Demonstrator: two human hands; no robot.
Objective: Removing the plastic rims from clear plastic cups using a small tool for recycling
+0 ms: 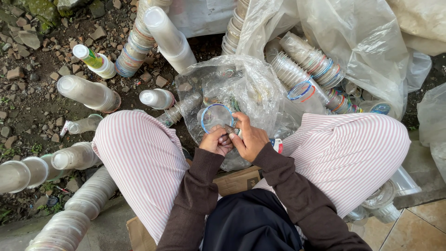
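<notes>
- Head view: your left hand (214, 141) and right hand (248, 138) meet between your striped knees, with little free room on either side.
- Your left fingers are clenched on the blue-rimmed clear cup (215, 117); your right fingers pinch something small at its rim, at 3 o'clock of the cup.
- Beneath the cup, the open clear bag (248, 83) holds more clear plastic, uncounted.
- A flattened cardboard box (239, 179) lies under your wrists.
- At 9 o'clock, nested cup stacks (88, 93) lie on gravel, at least eight.
- At 1 o'clock, two ringed stacks (311, 60) rest in the large plastic sack (371, 42).
</notes>
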